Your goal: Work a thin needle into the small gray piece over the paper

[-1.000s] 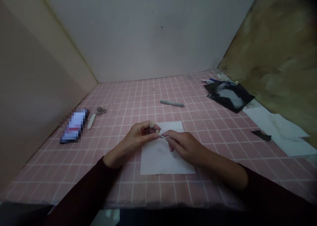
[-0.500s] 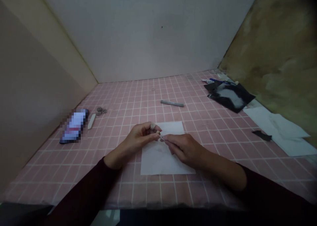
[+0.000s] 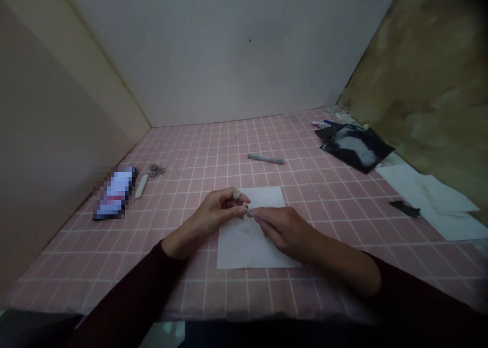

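My left hand point(image 3: 219, 210) is closed in a pinch, and a small tan piece point(image 3: 245, 204) shows at its fingertips, too small to name. A pale wrap point(image 3: 237, 193) goes round one of its fingers. My right hand point(image 3: 285, 227) pinches with thumb and forefinger right beside the left fingertips; whatever sits in that pinch is tiny and mostly hidden. Both hands are held over a white sheet of paper point(image 3: 251, 249) lying on the pink checked tablecloth point(image 3: 206, 175).
Beyond the paper lies a grey stick point(image 3: 266, 159). To the left are a phone point(image 3: 116, 193), a white nail-file-like strip point(image 3: 141, 186) and small grey rings point(image 3: 155, 170). Right, a black sheet with white powder point(image 3: 354, 147), white papers point(image 3: 438, 206) and a dark scrap point(image 3: 404, 208).
The fingertips of both hands have shifted very slightly, still meeting over the paper. The whole view has moved a little; the things on the table lie as before.
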### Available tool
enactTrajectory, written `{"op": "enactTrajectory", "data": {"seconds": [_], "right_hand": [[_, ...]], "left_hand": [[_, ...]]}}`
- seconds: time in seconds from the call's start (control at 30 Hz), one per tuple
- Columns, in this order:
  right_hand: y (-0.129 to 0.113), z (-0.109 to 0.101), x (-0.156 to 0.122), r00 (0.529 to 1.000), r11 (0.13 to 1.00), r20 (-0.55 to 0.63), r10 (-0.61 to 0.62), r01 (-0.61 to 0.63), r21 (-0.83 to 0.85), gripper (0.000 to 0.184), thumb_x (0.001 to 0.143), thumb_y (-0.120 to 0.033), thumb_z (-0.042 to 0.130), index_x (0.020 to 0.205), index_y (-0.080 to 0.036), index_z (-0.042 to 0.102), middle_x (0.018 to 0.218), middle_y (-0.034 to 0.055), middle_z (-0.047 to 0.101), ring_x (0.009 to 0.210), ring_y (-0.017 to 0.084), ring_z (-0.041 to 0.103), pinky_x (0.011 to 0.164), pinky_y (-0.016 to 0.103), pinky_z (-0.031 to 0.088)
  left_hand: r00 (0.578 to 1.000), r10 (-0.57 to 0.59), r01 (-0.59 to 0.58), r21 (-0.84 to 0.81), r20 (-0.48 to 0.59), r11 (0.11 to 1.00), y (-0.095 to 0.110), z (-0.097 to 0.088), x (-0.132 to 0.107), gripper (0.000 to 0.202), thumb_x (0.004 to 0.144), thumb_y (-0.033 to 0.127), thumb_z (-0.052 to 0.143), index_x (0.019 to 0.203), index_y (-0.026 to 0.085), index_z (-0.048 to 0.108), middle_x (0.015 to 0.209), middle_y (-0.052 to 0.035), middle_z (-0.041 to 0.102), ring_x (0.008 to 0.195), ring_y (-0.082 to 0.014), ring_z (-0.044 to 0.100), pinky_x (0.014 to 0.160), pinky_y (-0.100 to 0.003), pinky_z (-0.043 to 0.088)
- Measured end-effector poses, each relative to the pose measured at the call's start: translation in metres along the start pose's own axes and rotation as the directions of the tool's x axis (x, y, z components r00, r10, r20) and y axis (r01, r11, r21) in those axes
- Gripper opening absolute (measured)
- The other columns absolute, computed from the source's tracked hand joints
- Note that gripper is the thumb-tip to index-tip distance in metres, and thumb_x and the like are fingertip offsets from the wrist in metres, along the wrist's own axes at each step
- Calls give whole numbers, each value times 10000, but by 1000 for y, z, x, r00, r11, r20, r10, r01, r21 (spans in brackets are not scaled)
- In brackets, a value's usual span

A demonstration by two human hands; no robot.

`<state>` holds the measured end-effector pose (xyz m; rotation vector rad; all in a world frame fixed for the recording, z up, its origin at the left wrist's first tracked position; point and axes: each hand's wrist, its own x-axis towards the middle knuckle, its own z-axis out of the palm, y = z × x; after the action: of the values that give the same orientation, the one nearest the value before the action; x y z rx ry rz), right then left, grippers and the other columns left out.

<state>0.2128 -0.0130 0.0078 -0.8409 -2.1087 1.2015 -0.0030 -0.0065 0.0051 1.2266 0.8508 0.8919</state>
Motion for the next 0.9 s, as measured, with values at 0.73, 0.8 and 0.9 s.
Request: {"op": "enactTrajectory", "data": {"seconds": [0.73, 0.8, 0.9], "right_hand": [[1, -10, 6, 914, 798, 268, 303, -397, 453, 299, 961, -388, 462, 997, -156, 647, 586, -64, 473, 377, 45, 234, 384, 205, 221], [2, -6, 3, 972, 949, 147, 183, -213, 230, 279, 975, -337, 445, 954, -158, 658, 599, -27, 532, 449, 80, 406, 468, 224, 350], [6, 1, -2, 998, 978, 21, -62, 65, -198, 253, 963, -203, 417, 1016, -150, 659, 795, 72, 677, 713, 167, 613, 691, 307, 473]], "left_hand": [[995, 83, -85, 28, 61, 996, 5, 0, -3, 179, 839, 223, 722, 974, 144, 635, 822, -31, 681, 805, -140, 648, 757, -269, 484], [997, 65, -67, 33, 47, 997, 3, 0, -2, 187, 834, 231, 727, 971, 144, 633, 802, -27, 674, 771, -136, 644, 737, -268, 487], [999, 39, -38, 54, -8, 998, 0, -2, 1, 202, 797, 232, 758, 943, 137, 656, 840, -21, 649, 729, -108, 610, 689, -241, 479]]}}
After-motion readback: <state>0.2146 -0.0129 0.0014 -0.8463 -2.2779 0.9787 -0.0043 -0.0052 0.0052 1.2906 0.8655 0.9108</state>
